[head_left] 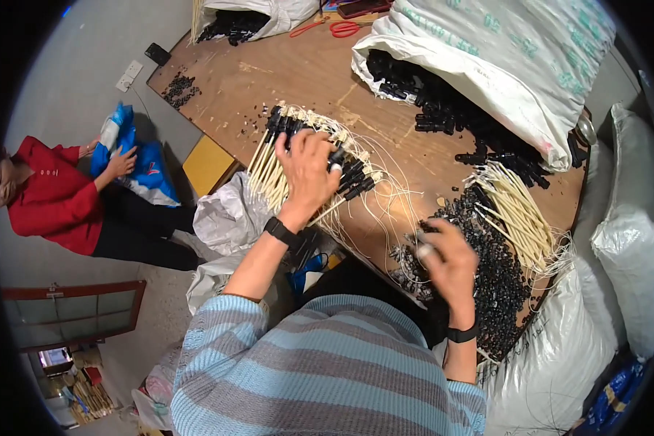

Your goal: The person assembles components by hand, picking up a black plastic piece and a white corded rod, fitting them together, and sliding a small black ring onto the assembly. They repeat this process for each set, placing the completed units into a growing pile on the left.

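A bundle of cream sticks [266, 173] with black plastic fittings [357, 179] on their ends lies at the table's near edge. My left hand [311, 173] is over it, fingers curled, with a black fitting between thumb and forefinger. Loose white strings [385, 171] trail from the bundle to the right. Above a heap of small black parts [490, 291] hovers my right hand [450, 258], fingers bent inward and slightly blurred; whatever it pinches is too small to make out. Both thumbs have white wraps. Beside the heap rests a second bundle of cream sticks [519, 221], without black fittings.
An open white woven sack [479, 69] spills black tubular pieces [443, 120] at the back right. Red-handled scissors [344, 29] lie at the back near another sack [287, 14]. Full white sacks [559, 349] crowd the right side. At left, a person in red [58, 196] holds a blue bag [149, 163].
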Available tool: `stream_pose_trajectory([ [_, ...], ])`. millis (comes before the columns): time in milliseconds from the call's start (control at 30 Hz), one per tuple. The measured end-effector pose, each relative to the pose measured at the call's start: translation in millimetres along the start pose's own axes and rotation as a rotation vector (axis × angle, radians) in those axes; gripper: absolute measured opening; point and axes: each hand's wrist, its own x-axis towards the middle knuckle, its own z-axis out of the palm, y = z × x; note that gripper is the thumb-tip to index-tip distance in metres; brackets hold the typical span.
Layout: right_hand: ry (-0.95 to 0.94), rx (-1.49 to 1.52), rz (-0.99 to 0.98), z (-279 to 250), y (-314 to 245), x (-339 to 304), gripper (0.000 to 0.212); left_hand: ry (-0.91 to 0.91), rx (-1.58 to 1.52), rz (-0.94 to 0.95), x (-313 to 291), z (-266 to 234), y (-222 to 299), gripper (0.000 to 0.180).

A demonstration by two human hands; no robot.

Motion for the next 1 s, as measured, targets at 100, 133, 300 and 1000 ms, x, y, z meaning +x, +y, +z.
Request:
stream_pose_trajectory([
  [100,-0.3,-0.132,-0.004,9.6,-5.7,-9.3,0.032,0.014,0.053,-0.101,3.0,12.9,-2.8,0.056],
  [133,-0.216,-0.14,-0.013,11.8,6.8,-16.6,0.031,0.024,0.012,-0.078,5.8,14.4,6.5,0.056],
  [300,0.118,-0.131,0.385,-29.0,60.9,-27.3,0.022,-0.089,-0.463,0.185,25.2,43.7,74.7,0.043],
  [1000,0.349,-0.343,0.3,-84.9,59.6,-70.4,0.022,-0.85,-1.032,-0.027,41.2,111.5,142.7,0.04],
])
